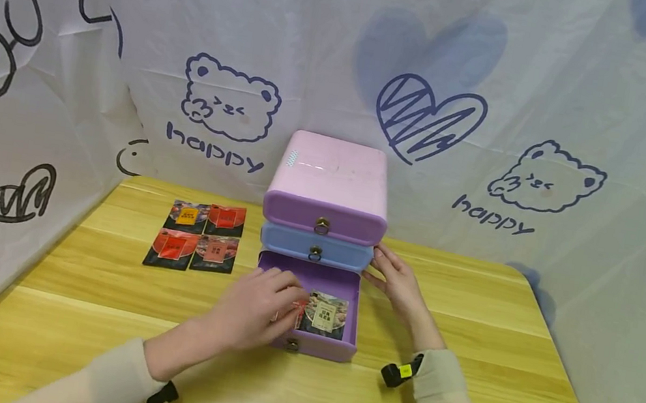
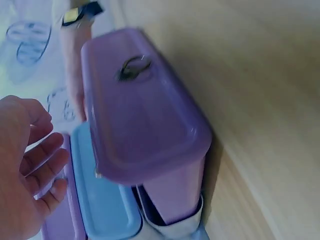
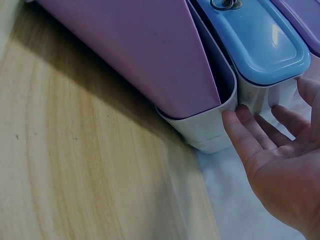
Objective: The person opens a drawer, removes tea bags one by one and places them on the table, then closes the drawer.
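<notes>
A small drawer cabinet (image 1: 334, 168) stands on the table, its purple bottom drawer (image 1: 344, 350) pulled out. My left hand (image 1: 261, 306) is over the left part of that drawer, fingers loosely bent; the left wrist view shows nothing between them. Beneath these fingers a red packet (image 1: 301, 315) is partly hidden. A greenish-black packet (image 1: 327, 316) lies to its right in the drawer. My right hand (image 3: 285, 155) rests its fingertips on the cabinet's right side, near the blue middle drawer (image 1: 286, 241), fingers extended.
Several flat seasoning-like packets (image 1: 174, 248) lie in two rows on the wooden table (image 1: 468, 318), left of the cabinet. A printed white cloth (image 1: 331, 58) hangs close behind the cabinet. The top drawer (image 1: 290, 211) and middle drawer are pushed in; each has a ring pull.
</notes>
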Tool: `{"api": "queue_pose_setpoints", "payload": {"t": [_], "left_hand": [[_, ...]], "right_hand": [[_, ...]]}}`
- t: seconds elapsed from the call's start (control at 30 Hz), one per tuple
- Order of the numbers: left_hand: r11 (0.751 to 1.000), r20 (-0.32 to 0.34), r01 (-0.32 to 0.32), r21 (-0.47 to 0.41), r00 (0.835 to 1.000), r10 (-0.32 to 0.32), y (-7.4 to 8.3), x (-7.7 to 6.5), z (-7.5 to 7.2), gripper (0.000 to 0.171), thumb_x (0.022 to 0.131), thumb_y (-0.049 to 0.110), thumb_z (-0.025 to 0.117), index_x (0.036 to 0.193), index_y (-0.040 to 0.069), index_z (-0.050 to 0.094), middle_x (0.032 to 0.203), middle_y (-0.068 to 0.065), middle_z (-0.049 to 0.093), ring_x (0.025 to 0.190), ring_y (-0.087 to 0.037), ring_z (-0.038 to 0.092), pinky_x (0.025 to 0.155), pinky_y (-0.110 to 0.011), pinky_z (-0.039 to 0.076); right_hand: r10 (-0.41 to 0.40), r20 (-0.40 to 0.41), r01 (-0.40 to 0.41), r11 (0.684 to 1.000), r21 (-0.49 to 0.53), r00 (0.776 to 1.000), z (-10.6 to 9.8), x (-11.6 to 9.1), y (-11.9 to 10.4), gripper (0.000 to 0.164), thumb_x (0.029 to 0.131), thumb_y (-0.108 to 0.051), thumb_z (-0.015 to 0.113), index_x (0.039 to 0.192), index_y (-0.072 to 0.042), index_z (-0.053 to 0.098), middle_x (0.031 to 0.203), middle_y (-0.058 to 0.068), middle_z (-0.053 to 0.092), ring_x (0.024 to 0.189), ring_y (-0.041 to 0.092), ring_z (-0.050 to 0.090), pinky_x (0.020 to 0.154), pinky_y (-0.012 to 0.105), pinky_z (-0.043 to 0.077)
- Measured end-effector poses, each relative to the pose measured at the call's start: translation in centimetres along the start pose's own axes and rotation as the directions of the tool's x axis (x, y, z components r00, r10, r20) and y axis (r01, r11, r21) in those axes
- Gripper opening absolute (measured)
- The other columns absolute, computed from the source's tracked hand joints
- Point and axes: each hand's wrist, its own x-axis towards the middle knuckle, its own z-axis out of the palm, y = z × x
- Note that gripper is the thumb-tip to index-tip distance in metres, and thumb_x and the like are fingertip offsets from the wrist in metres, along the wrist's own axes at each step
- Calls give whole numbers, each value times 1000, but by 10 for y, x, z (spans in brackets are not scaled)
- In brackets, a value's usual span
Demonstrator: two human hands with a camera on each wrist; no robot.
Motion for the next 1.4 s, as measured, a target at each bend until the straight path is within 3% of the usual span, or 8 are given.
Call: {"api": "queue_pose_setpoints", "payload": {"t": [0.2,0.33,0.47,0.67,0.8,1.07,1.17,1.4], "left_hand": [[984,24,178,-11,984,-178,-15,3,-4,27,87,22,80,112,12,73,110,-2,70,96,-21,68,76,-35,58],[962,103,272,18,957,-273,-24,3,-4,29,91,26,79,117,13,73,116,-3,69,100,-22,68,76,-37,58],[948,187,315,32,930,-315,-32,4,0,34,93,29,78,121,12,73,121,-5,69,105,-25,68,82,-41,59],[943,299,333,6,899,-320,-41,6,11,39,94,29,77,127,10,70,127,-8,67,113,-27,66,92,-45,58],[946,375,324,6,877,-302,-44,8,17,38,94,28,78,127,10,71,124,-7,67,110,-24,66,86,-43,60],[949,525,313,39,802,-286,-48,10,26,41,92,29,80,127,9,71,116,-5,65,105,-23,65,80,-40,60],[951,560,307,39,782,-275,-49,10,29,43,90,30,82,125,8,71,112,-5,65,104,-23,65,82,-40,60],[955,599,290,57,755,-265,-50,10,38,41,87,36,85,114,8,72,99,-2,60,90,-19,60,77,-37,57]], "right_hand": [[-4,-7,4,1000,6,1000,0,1,-1,58,113,-24,44,162,2,28,167,20,29,147,40,39,108,40,50],[3,-14,-2,1000,10,1000,1,1,0,56,113,-23,44,162,1,29,167,19,31,147,39,40,107,40,51],[6,-19,-6,1000,3,1000,1,1,0,57,113,-24,45,161,1,29,167,18,30,147,39,41,108,41,51],[8,-18,-8,1000,-1,1000,1,1,1,58,112,-25,46,162,0,29,167,18,31,146,39,41,108,41,50],[6,-17,-6,1000,1,1000,1,1,2,58,112,-25,46,162,0,29,167,18,31,146,39,41,108,41,50],[9,-28,-9,1000,11,1000,1,2,2,57,112,-23,46,161,1,30,166,19,32,146,39,42,108,41,50],[10,-30,-10,1000,11,1000,0,2,2,57,112,-23,46,161,1,30,166,19,32,146,39,41,108,41,50],[-3,-22,3,1000,1,1000,0,1,2,59,112,-25,46,161,2,29,166,21,31,147,41,40,108,40,50]]}}
